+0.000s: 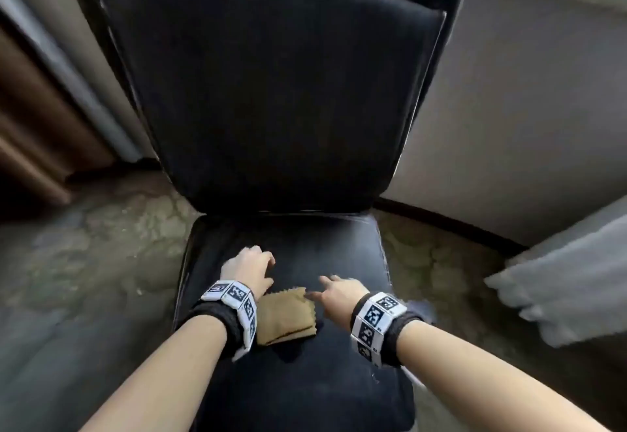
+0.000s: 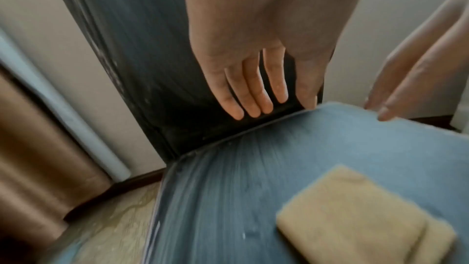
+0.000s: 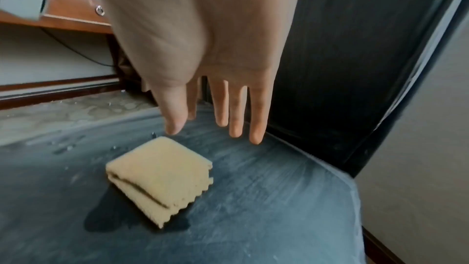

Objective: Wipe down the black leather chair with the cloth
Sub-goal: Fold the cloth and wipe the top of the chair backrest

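A folded tan cloth point(image 1: 284, 317) lies on the dusty seat of the black leather chair point(image 1: 271, 92). My left hand point(image 1: 251, 267) hovers over the seat just left of the cloth, fingers straight and holding nothing. My right hand point(image 1: 334, 291) hangs on the cloth's right side with fingers spread, its thumb near the cloth's far corner. The cloth point(image 2: 360, 218) shows at the lower right in the left wrist view under my left hand point(image 2: 261, 95). In the right wrist view the cloth point(image 3: 162, 178) lies just below my right hand point(image 3: 218, 119), apart from the fingertips.
The chair's tall backrest rises right behind the seat. A brown curtain point(image 1: 30, 119) hangs at the left and a pale wall point(image 1: 526, 92) stands at the right. White bedding point(image 1: 570, 282) juts in at the right. Patterned floor point(image 1: 84, 262) surrounds the chair.
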